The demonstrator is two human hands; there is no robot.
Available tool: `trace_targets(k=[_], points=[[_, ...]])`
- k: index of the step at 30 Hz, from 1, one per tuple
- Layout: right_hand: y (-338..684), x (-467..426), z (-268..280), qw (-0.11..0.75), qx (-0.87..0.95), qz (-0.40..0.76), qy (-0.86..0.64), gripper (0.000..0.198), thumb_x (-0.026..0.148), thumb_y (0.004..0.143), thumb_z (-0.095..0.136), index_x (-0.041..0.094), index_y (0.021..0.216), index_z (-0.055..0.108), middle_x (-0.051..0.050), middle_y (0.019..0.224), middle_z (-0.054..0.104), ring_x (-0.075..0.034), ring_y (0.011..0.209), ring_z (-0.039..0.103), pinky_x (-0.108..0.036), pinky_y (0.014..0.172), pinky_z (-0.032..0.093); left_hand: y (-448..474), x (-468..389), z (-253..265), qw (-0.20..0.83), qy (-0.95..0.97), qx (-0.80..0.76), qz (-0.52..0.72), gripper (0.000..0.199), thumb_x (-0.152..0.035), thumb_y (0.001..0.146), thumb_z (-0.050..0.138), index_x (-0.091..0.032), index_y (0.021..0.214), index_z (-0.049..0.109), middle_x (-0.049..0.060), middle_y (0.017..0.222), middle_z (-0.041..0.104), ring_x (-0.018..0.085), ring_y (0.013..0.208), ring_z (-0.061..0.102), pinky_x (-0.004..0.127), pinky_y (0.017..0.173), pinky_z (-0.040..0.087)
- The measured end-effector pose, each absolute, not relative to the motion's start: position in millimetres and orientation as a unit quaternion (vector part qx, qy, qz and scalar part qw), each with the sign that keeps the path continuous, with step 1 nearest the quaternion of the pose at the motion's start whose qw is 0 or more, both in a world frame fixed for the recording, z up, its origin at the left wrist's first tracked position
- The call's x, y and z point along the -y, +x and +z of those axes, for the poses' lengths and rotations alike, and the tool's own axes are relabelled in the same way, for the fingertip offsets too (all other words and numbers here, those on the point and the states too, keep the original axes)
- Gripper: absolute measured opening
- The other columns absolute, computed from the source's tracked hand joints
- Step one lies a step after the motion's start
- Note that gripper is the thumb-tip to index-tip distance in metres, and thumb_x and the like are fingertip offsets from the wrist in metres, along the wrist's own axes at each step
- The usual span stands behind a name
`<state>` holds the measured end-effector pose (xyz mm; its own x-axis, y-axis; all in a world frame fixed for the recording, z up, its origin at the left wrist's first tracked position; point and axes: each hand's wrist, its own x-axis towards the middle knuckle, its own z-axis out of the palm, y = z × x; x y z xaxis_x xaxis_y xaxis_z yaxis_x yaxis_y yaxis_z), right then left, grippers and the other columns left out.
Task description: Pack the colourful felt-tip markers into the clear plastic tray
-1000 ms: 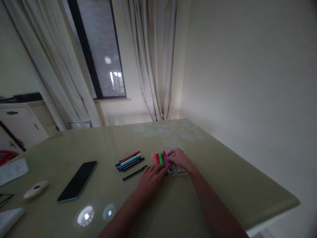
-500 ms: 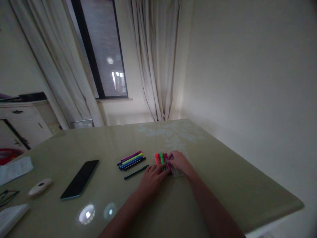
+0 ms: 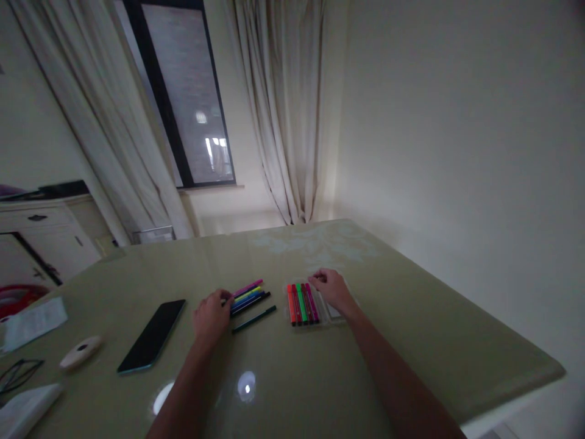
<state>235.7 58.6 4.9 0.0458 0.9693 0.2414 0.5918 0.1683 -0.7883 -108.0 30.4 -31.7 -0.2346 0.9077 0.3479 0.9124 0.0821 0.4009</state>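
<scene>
My left hand [image 3: 212, 316] reaches over a loose group of felt-tip pens [image 3: 250, 297], fingers closed around their near left ends; which pen it grips is partly hidden. A dark green pen [image 3: 254, 320] lies apart, just in front of that group. To the right, a clear plastic pen case [image 3: 325, 317] lies opened flat. Orange, red, green and purple pens [image 3: 301, 305] sit side by side in its left half. My right hand [image 3: 333, 289] is at the case's upper edge, its fingers curled and pinched there beside the purple pen's top.
Left of the pens lie a black phone [image 3: 153, 335], a pale oval mouse-like object [image 3: 81, 352], a cable-like dark loop [image 3: 21, 373] and a white sheet [image 3: 35, 323]. The table's [image 3: 457, 341] right edge runs near the wall. Curtains [image 3: 283, 110] hang beyond its far side.
My left hand has left the case and moved left to the loose pens. The row of pens in the case now shows fully. My right hand has shifted slightly up, to the case's upper edge.
</scene>
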Motion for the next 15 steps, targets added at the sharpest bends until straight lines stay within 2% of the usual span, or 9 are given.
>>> trace_targets(k=[5,10,15], points=[[236.9,-57.4,9.2,0.439,0.632,0.212,-0.603,0.017,0.031,0.086,0.065,0.017,0.082,0.074,-0.008,0.083,0.077,-0.019,0.076,0.069,-0.027,0.071,0.049,-107.7,-37.5,-38.6,-0.012,-0.63,0.7,-0.336,0.032,-0.041,0.091,0.05,-0.018,0.096,0.071,0.021,0.095,0.075,0.039,0.089,0.071,0.054,0.076,0.052],[228.2,-54.6,7.8,0.452,0.638,0.232,-0.579,0.017,0.031,0.086,0.065,0.017,0.081,0.073,-0.008,0.082,0.076,-0.018,0.076,0.069,-0.027,0.071,0.049,-96.4,-36.0,-23.7,-0.01,-0.612,0.687,-0.39,0.033,-0.037,0.096,0.044,-0.018,0.093,0.07,0.019,0.095,0.072,0.037,0.093,0.071,0.055,0.084,0.053],[202.8,-46.8,1.3,0.439,0.665,0.335,-0.504,0.022,0.036,0.088,0.065,0.016,0.086,0.074,-0.007,0.084,0.076,-0.018,0.079,0.07,-0.027,0.073,0.051,-51.4,-24.5,-7.7,-0.148,-0.604,0.599,-0.505,0.032,-0.046,0.096,0.048,-0.02,0.099,0.068,0.011,0.096,0.074,0.029,0.093,0.072,0.047,0.086,0.056]])
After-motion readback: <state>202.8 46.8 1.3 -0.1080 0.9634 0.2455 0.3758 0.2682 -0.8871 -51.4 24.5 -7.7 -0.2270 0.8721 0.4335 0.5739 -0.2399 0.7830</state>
